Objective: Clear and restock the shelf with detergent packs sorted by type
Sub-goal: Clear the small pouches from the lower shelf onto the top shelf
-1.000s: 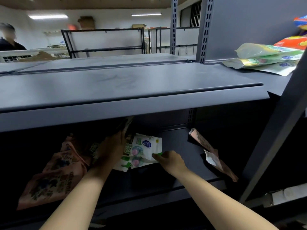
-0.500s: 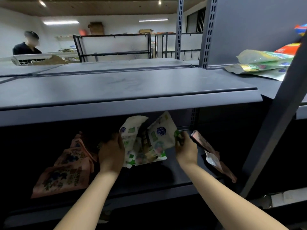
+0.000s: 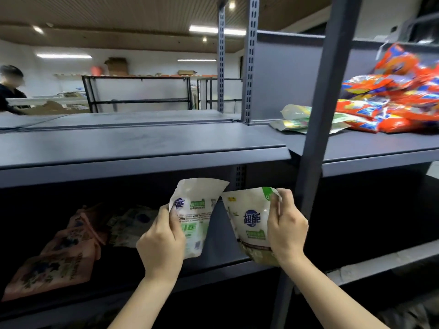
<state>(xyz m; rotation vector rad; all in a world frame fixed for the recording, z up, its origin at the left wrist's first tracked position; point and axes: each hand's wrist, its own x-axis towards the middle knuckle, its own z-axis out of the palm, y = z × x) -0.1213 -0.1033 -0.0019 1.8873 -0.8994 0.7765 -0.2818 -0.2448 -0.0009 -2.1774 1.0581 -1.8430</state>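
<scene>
Right now, through the head camera, both hands are raised in front of the dark lower shelf [image 3: 213,267], each holding a white-and-green detergent pouch. The left hand [image 3: 162,243] grips the left pouch [image 3: 197,210] along its left edge, thumb across the front. The right hand [image 3: 286,227] pinches the right pouch [image 3: 249,222] by its right side, fingers curled over the top corner. The two pouches nearly meet at their upper corners. Back on the lower shelf, to the left, lie pink packs [image 3: 59,260], and beside them some pale packs [image 3: 133,224], probably the same kind, though the shadow blurs them. The upper shelf [image 3: 142,143] carries flat green-and-white pouches [image 3: 299,119] at right, next to a heap of orange packs [image 3: 392,100]. A person [image 3: 10,89] stands far left.
</scene>
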